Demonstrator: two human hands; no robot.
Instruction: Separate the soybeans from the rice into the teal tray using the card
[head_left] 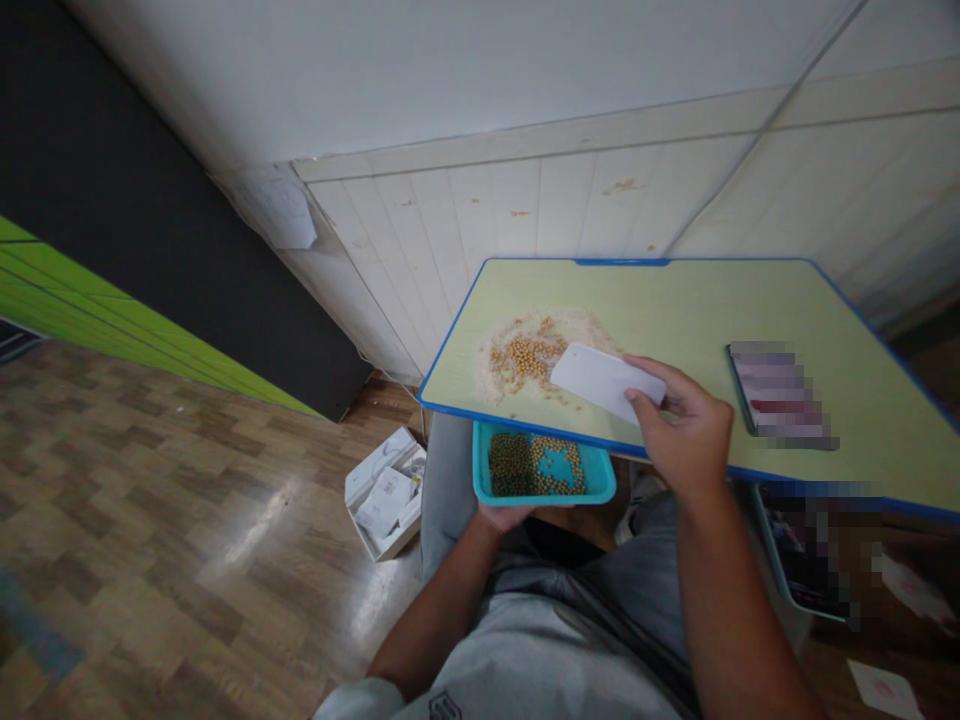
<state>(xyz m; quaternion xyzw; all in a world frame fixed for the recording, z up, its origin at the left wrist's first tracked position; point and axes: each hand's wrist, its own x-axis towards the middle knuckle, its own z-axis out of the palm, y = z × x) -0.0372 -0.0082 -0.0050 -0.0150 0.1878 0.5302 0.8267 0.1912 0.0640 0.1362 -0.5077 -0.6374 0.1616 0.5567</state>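
Observation:
My right hand [686, 425] pinches a flat white plastic scraper [600, 380] between thumb and fingers, just above the tabletop. The scraper's far end is beside a heap of yellow soybeans [529, 358] lying in pale grains [585, 325]. My left hand [506, 515] supports a turquoise tray [609, 490] from below, at the table's front edge; most of its fingers are hidden under it. Inside the tray, dark green beans [510, 465] fill the left part and soybeans [571, 455] are scattered over the right.
The pale green table [675, 310] has a blue rim and stands near a white panelled wall [495, 220]. A phone [780, 395], partly blurred out, lies on its right side. An open white box [386, 495] with papers sits on the wooden floor. A bin [795, 590] stands below right.

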